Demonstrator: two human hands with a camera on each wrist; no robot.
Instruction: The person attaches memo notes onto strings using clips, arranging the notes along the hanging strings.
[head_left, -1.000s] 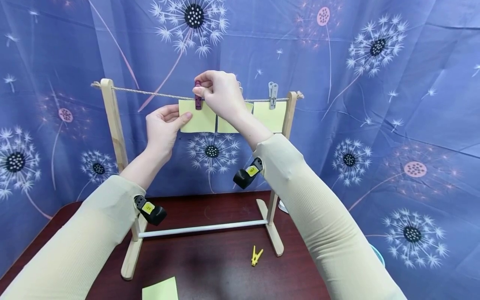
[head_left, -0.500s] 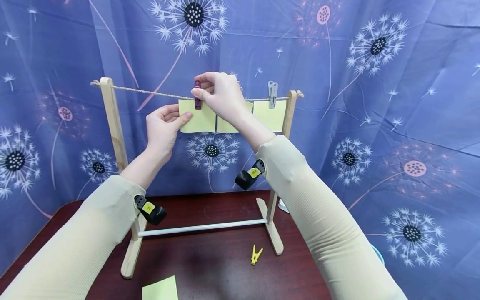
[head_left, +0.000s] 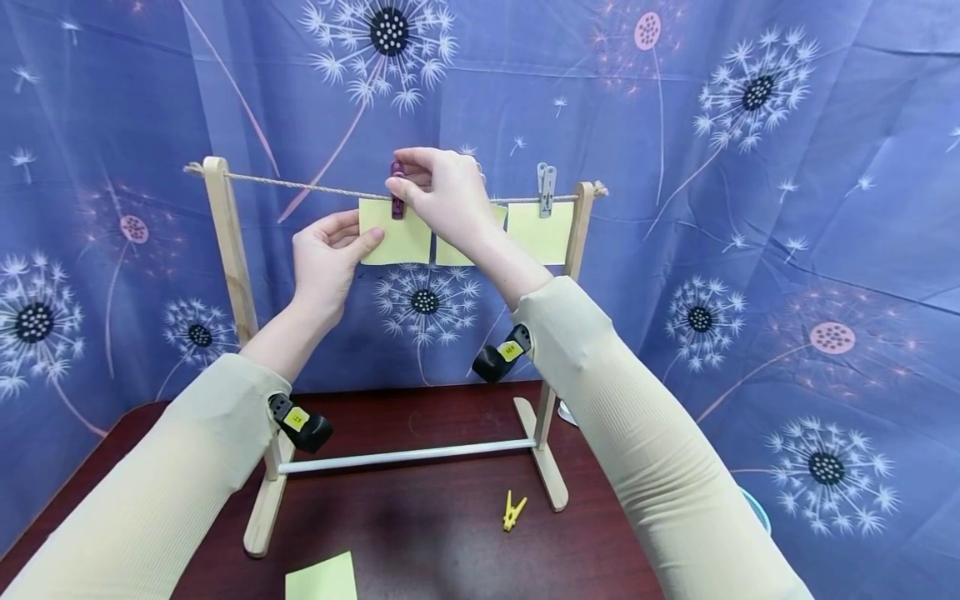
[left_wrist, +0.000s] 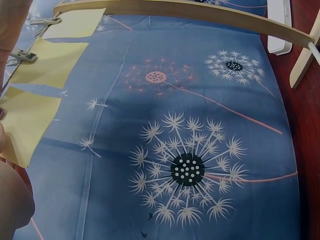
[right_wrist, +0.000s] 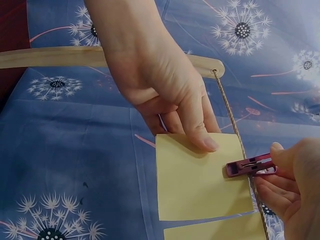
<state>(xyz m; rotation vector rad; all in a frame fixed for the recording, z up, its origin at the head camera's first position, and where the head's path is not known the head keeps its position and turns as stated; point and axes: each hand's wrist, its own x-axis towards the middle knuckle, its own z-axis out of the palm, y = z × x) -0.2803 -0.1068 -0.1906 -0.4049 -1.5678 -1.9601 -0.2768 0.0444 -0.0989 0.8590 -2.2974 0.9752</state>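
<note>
A yellow paper note point(head_left: 408, 242) hangs at the rope point(head_left: 300, 185), its left edge pinched between the thumb and fingers of my left hand point(head_left: 322, 258). My right hand point(head_left: 450, 192) grips the upper end of a dark purple clothespin point(head_left: 397, 204), whose lower end lies over the note's top edge and the rope, as the right wrist view shows. Further right hang a second note point(head_left: 453, 254), partly behind my right arm, and a third note point(head_left: 540, 233) under a grey clothespin point(head_left: 547, 190). Another grey clothespin point(left_wrist: 24, 56) holds the second note in the left wrist view.
The rope runs between two wooden posts point(head_left: 231, 242) joined low down by a white rod point(head_left: 408, 457). On the dark red table point(head_left: 420, 517) lie a yellow clothespin point(head_left: 513, 511) and a yellow note point(head_left: 322, 579) near the front edge. A patterned blue curtain point(head_left: 750, 208) hangs behind.
My right hand has sunk very slightly at the purple clothespin, and its wrist with it. The left hand and the notes stay where they were.
</note>
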